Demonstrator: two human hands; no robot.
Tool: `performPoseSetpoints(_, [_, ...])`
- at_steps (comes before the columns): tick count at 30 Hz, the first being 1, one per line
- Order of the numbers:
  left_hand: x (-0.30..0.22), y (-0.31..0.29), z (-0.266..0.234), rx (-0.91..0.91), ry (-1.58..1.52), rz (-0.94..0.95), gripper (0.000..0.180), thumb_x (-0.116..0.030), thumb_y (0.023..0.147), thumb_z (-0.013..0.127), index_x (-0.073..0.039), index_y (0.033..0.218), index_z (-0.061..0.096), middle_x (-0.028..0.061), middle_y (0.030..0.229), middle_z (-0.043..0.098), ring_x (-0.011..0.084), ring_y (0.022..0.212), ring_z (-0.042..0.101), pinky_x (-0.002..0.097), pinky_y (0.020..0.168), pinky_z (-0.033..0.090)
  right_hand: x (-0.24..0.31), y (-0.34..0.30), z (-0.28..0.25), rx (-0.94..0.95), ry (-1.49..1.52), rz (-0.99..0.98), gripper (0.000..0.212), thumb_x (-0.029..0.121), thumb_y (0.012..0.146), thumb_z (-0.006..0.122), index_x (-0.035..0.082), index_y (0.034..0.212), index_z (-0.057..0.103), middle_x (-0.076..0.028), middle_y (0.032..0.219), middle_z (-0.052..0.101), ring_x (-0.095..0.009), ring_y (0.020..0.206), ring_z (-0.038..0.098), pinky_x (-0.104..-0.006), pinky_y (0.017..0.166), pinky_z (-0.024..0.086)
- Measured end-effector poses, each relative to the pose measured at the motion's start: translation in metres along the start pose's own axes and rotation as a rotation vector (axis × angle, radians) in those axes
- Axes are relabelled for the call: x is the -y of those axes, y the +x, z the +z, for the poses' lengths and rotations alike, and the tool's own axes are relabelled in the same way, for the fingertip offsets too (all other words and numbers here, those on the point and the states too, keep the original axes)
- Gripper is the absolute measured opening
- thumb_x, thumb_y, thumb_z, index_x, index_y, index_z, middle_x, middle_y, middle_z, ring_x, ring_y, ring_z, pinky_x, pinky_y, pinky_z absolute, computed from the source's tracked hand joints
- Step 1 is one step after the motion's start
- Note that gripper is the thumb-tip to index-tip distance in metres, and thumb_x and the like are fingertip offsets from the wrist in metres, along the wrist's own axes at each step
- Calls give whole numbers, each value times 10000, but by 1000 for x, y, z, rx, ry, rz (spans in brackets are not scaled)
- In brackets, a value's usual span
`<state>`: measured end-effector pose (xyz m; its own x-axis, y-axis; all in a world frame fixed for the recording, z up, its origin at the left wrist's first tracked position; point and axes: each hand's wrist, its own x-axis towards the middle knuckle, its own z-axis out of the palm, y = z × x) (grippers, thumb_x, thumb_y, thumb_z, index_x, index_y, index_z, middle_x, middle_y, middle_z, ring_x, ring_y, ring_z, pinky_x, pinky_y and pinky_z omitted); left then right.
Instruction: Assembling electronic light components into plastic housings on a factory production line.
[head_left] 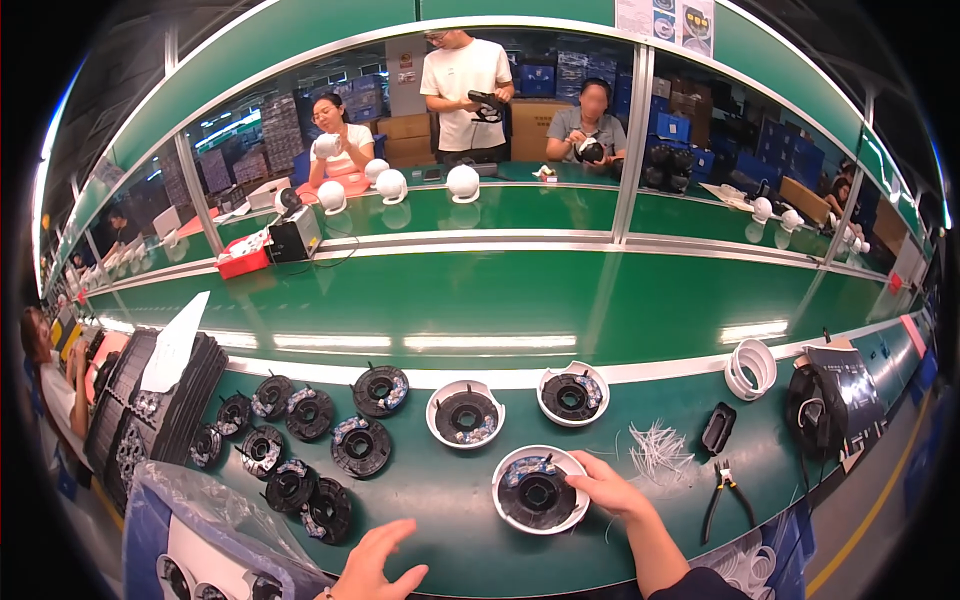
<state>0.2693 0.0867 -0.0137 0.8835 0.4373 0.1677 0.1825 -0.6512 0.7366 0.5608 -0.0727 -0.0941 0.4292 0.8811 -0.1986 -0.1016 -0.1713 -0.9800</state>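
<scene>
My right hand grips the right rim of a white round housing on the green bench. Inside that housing sits a black disc-shaped part with a square middle opening and blue wiring along its upper edge. My left hand is near the bench's front edge, fingers apart and holding nothing. Behind the held housing stand two more white housings, one on the left and one on the right, each with a black disc part inside. Several loose black disc parts with wiring lie to the left.
Right of the housings lie white cable ties, cutting pliers, a small black tray and stacked white rings. Stacked black trays stand left, above a plastic-lined blue bin. Beyond runs a green conveyor; people work past it.
</scene>
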Motion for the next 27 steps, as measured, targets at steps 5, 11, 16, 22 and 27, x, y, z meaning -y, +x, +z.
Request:
performPoseSetpoints(5, [5, -9, 19, 226, -1018, -665, 730, -107, 844, 511, -79, 1340, -23, 156, 1343, 187, 318, 1175, 351, 476, 881, 411, 8, -9, 35, 257, 83, -1, 396, 82, 823, 490, -2, 1197, 390, -81, 1111, 485, -139, 1026, 450, -271, 880, 375])
performPoseSetpoints(11, [-11, 9, 38, 319, -1131, -881, 404, -156, 861, 485, -41, 1212, 321, 102, 1134, 448, 206, 1019, 503, 412, 794, 488, -10, -28, 71, 393, 24, -52, 393, 143, 867, 469, -5, 1217, 367, -85, 1141, 467, -135, 1045, 441, -268, 901, 354])
performPoseSetpoints(16, [-4, -20, 32, 182, -1079, -863, 426, -82, 837, 491, -13, 1217, 311, 124, 1059, 495, 213, 881, 576, 335, 704, 536, -4, -34, 85, 511, 192, 36, 473, 212, 861, 495, -5, 1247, 327, -93, 1159, 464, -155, 1068, 440, -290, 901, 358])
performPoseSetpoints(22, [-22, -54, -55, -448, -1275, -508, 377, 23, 797, 484, -59, 1153, 392, 80, 1003, 545, 193, 862, 585, 349, 674, 537, 5, -31, 70, 474, 405, -36, 554, 279, 844, 507, 6, 1259, 263, -186, 822, 541, -239, 582, 596, -309, 504, 530])
performPoseSetpoints(27, [-12, -133, -137, -1134, -681, -282, 356, -32, 817, 393, -19, 1171, 357, 118, 1057, 524, 220, 863, 593, 353, 641, 549, 0, -27, 73, 368, 354, -47, 422, 151, 850, 464, -33, 1205, 330, -181, 779, 540, -236, 552, 592, -311, 474, 529])
